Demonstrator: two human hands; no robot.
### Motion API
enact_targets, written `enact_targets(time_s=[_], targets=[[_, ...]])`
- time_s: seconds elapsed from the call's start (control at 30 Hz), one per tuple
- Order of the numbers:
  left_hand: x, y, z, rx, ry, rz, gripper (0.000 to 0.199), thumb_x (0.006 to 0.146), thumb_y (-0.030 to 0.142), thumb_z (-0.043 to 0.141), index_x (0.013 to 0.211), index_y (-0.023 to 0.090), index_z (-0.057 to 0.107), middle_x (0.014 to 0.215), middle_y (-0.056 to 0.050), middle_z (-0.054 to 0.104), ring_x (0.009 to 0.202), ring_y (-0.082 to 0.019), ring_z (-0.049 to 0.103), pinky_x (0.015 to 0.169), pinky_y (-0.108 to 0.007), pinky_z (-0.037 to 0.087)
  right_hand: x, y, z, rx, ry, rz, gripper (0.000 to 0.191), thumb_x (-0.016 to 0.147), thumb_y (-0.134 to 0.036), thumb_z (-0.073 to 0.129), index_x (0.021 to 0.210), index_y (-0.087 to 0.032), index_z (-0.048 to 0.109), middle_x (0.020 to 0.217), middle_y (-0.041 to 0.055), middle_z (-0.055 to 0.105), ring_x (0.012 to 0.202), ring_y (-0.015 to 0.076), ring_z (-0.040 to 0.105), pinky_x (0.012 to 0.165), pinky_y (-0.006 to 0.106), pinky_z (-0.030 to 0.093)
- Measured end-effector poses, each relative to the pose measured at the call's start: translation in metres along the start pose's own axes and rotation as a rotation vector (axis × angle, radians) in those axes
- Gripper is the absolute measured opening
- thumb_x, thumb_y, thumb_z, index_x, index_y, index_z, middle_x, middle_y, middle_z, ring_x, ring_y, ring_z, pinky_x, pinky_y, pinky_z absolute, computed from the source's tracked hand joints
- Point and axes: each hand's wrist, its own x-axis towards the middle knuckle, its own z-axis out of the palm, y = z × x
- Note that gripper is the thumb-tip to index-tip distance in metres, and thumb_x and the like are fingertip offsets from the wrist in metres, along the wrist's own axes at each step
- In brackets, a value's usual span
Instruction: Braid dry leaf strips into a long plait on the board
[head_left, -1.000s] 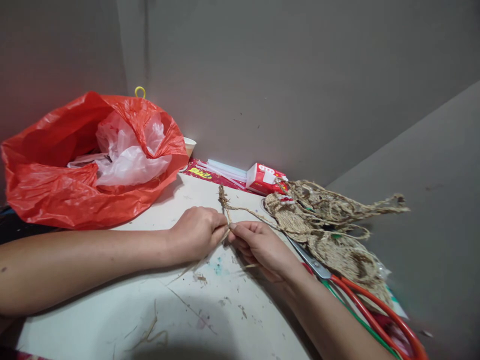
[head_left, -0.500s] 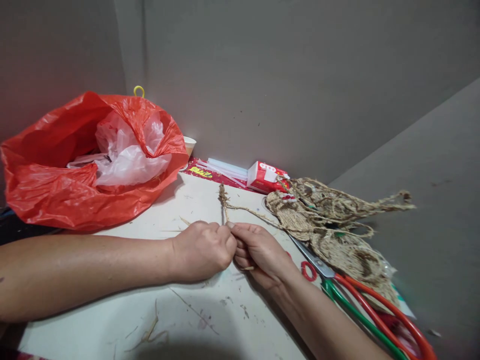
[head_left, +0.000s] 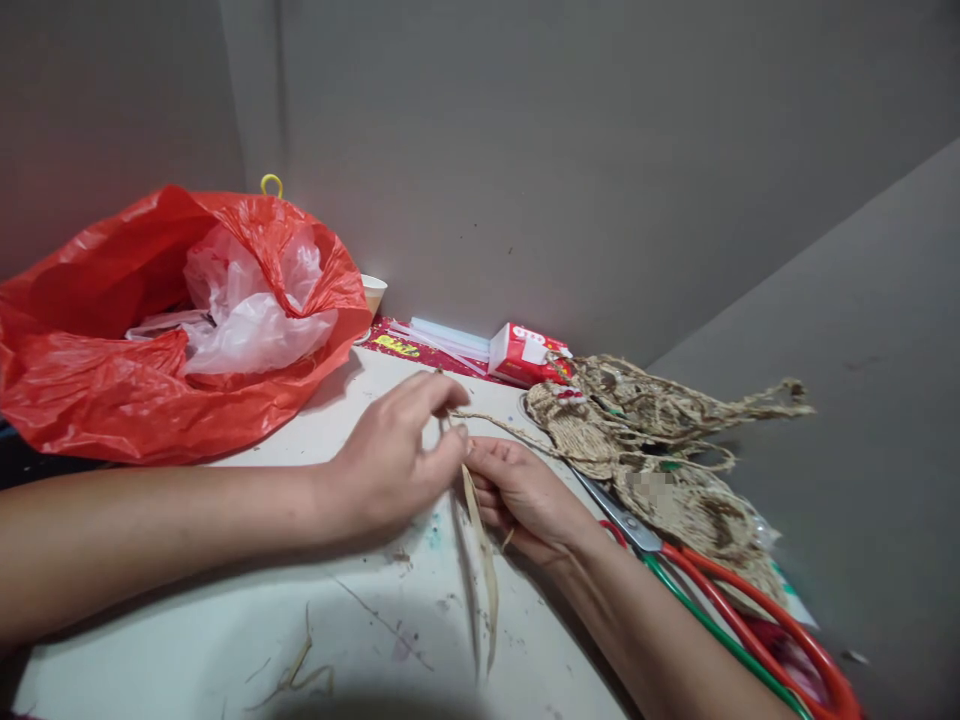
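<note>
My right hand point(head_left: 525, 490) is closed in a pinch on a thin twisted straw cord point(head_left: 487, 418), near the middle of the table. Below the pinch hang loose flat straw strips point(head_left: 484, 570), long and pale. My left hand point(head_left: 401, 450) is just left of it, thumb and fingers apart in a curve around the cord's upper end, which they partly hide. The cord runs right to a heap of woven straw pieces point(head_left: 592, 445). Beside that heap lie large scissors point(head_left: 626, 515) with red and green handles, partly behind my right forearm.
A red plastic bag point(head_left: 247, 425) with crumpled clear plastic inside stands at the left. Along the grey wall are a paper cup point(head_left: 373, 292), pale sticks point(head_left: 450, 338) and a red-and-white box point(head_left: 525, 355). Straw scraps point(head_left: 296, 665) lie on the white tabletop point(head_left: 165, 610).
My left hand has opened from a fist and moved up, over the cord's upper end. The straw strips now hang down freely below my right hand, which stays pinched in about the same place.
</note>
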Motion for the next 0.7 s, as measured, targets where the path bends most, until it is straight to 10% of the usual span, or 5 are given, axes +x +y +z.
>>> enact_targets(time_s=[0.1, 0.2, 0.7], targets=[[0.010, -0.017, 0.009, -0.272, -0.258, -0.489, 0.019, 0.077, 0.023, 0.047, 0.092, 0.014, 0.053, 0.075, -0.003, 0.059, 0.063, -0.012, 0.053, 0.058, -0.025, 0.042, 0.001, 0.000, -0.002, -0.056, -0.012, -0.002, 0.039, 0.064, -0.045, 0.073, 0.061, -0.017, 0.045, 0.040, -0.0129, 0.025, 0.035, 0.0013, 0.013, 0.035, 0.017, 0.007], [0.009, -0.028, 0.018, -0.493, -0.456, -0.695, 0.016, 0.077, 0.023, 0.043, 0.081, 0.013, 0.055, 0.056, 0.003, 0.049, 0.044, -0.007, 0.037, 0.046, -0.021, 0.030, 0.002, 0.000, -0.005, -0.153, -0.016, 0.012, 0.036, 0.068, -0.047, 0.070, 0.064, -0.016, 0.050, 0.038, -0.0126, 0.027, 0.035, 0.0022, 0.013, 0.035, 0.018, 0.007], [0.014, -0.047, 0.014, -0.376, -0.563, -0.516, 0.025, 0.072, 0.033, 0.050, 0.066, 0.012, 0.062, 0.055, 0.004, 0.046, 0.050, -0.007, 0.033, 0.050, -0.021, 0.026, 0.004, 0.004, -0.017, -0.659, -0.012, -0.099, 0.027, 0.079, -0.042, 0.058, 0.071, -0.016, 0.058, 0.052, -0.0064, 0.035, 0.046, 0.0073, 0.024, 0.042, 0.021, 0.019]])
